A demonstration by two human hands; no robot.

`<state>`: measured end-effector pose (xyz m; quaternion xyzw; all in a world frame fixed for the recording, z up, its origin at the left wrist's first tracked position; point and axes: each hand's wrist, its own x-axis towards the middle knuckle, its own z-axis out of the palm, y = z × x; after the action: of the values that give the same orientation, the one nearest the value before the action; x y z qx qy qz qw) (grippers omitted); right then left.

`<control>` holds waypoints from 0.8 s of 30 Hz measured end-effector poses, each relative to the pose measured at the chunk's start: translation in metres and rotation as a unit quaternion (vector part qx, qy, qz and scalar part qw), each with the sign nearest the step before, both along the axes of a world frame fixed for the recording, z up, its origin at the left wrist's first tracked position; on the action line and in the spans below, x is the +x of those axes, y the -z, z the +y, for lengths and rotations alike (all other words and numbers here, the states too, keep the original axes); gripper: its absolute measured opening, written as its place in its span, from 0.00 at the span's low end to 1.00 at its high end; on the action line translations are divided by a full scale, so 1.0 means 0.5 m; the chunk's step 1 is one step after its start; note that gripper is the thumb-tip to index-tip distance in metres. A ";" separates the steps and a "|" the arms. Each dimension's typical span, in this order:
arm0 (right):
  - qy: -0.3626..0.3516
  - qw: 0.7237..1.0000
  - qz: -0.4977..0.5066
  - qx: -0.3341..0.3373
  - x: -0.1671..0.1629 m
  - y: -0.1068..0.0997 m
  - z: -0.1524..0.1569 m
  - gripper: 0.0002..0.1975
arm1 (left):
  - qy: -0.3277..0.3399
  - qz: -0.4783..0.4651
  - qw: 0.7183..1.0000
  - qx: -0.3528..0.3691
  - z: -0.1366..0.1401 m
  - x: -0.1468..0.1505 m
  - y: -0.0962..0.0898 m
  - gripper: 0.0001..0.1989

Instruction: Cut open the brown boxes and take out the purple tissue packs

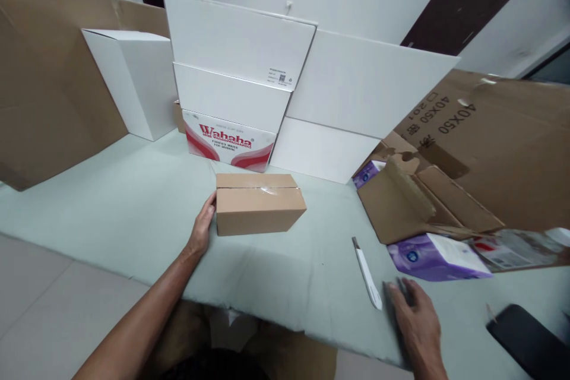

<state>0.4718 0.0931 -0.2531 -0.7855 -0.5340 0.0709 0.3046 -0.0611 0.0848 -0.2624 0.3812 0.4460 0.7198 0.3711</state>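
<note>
A closed brown cardboard box [260, 222] sits on the pale green table cover, a strip of shiny clear tape along its top seam. My left hand [202, 225] lies along the box's left end, fingers stretched out and touching it; the fingertips are partly hidden behind the corner. To the right of the box is a white utility knife [367, 276], its blade end pointing away from me. Just right of the knife's handle, my right hand [416, 314] is low over the table, slightly blurred, thumb and fingers apart with nothing seen between them.
Behind the box stand white panels and a Wahaha carton [227, 142]. An opened brown box [396, 202], a purple pack [439, 258] and a clear plastic bottle [512, 248] crowd the right side. A black phone-like object [529, 338] lies at the near right. Large cardboard sheets [48, 83] flank the table.
</note>
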 end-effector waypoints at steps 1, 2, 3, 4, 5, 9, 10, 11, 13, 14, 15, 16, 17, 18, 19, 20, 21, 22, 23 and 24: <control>-0.008 1.000 0.004 0.008 -0.007 0.002 -0.007 0.41 | 0.000 0.002 1.000 -0.001 -0.001 0.001 -0.002 0.34; -0.011 1.000 0.000 0.007 -0.015 0.001 -0.011 0.39 | -0.001 0.004 1.000 0.000 -0.003 0.003 -0.004 0.35; -0.013 1.000 -0.012 -0.002 -0.026 -0.001 -0.013 0.38 | -0.004 0.006 1.000 0.001 -0.005 0.004 -0.007 0.37; -0.013 0.999 -0.032 -0.015 -0.038 -0.005 -0.013 0.38 | -0.006 0.008 1.000 0.003 -0.007 0.006 -0.010 0.40; -0.014 0.998 -0.057 -0.029 -0.053 -0.010 -0.009 0.39 | -0.008 0.011 1.000 0.006 -0.009 0.008 -0.013 0.42; -0.026 0.983 -0.174 -0.050 -0.108 -0.025 0.015 0.35 | 0.004 0.024 1.000 0.019 -0.012 0.008 -0.025 0.52; -0.029 0.979 -0.194 -0.052 -0.117 -0.027 0.020 0.33 | 0.011 0.028 0.999 0.021 -0.012 0.007 -0.027 0.54; -0.034 0.977 -0.205 -0.053 -0.123 -0.029 0.024 0.30 | 0.017 0.032 0.999 0.023 -0.011 0.005 -0.029 0.55; -0.044 0.980 -0.187 -0.054 -0.132 -0.037 0.025 0.27 | 0.030 0.039 0.999 0.024 -0.011 0.002 -0.033 0.58; -0.050 0.985 -0.157 -0.049 -0.138 -0.044 0.024 0.26 | 0.039 0.045 0.998 0.019 -0.011 0.001 -0.035 0.59; -0.056 0.991 -0.116 -0.039 -0.147 -0.054 0.021 0.25 | 0.049 0.052 0.997 0.011 -0.011 0.000 -0.037 0.59; -0.064 0.996 -0.063 -0.024 -0.160 -0.066 0.019 0.24 | 0.057 0.061 0.996 0.001 -0.011 -0.001 -0.039 0.60; -0.077 0.997 0.000 -0.005 -0.179 -0.081 0.018 0.24 | 0.064 0.071 0.995 -0.008 -0.011 -0.001 -0.041 0.60; -0.096 0.993 0.066 0.016 -0.203 -0.098 0.019 0.24 | 0.068 0.079 0.994 -0.015 -0.011 -0.001 -0.042 0.60; -0.116 0.983 0.138 0.034 -0.233 -0.116 0.023 0.24 | 0.070 0.084 0.994 -0.018 -0.010 0.000 -0.043 0.60; -0.151 0.965 0.210 0.052 -0.267 -0.133 0.030 0.24 | 0.071 0.085 0.994 -0.018 -0.010 0.000 -0.043 0.60; -0.182 0.942 0.273 0.066 -0.302 -0.148 0.040 0.24 | 0.072 0.084 0.994 -0.016 -0.009 0.000 -0.042 0.59; -0.200 0.921 0.327 0.077 -0.338 -0.161 0.053 0.24 | 0.076 0.082 0.994 -0.014 -0.008 0.000 -0.040 0.59; -0.212 0.900 0.373 0.080 -0.371 -0.169 0.068 0.25 | 0.082 0.080 0.993 -0.012 -0.007 0.000 -0.038 0.58; -0.214 0.882 0.413 0.078 -0.401 -0.174 0.082 0.26 | 0.087 0.077 0.993 -0.009 -0.006 0.000 -0.036 0.57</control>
<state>0.2711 0.1343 -0.1660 -0.5253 -0.5185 0.4111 0.5351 -0.0612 0.0816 -0.2445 0.4695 0.4450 0.6491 0.4003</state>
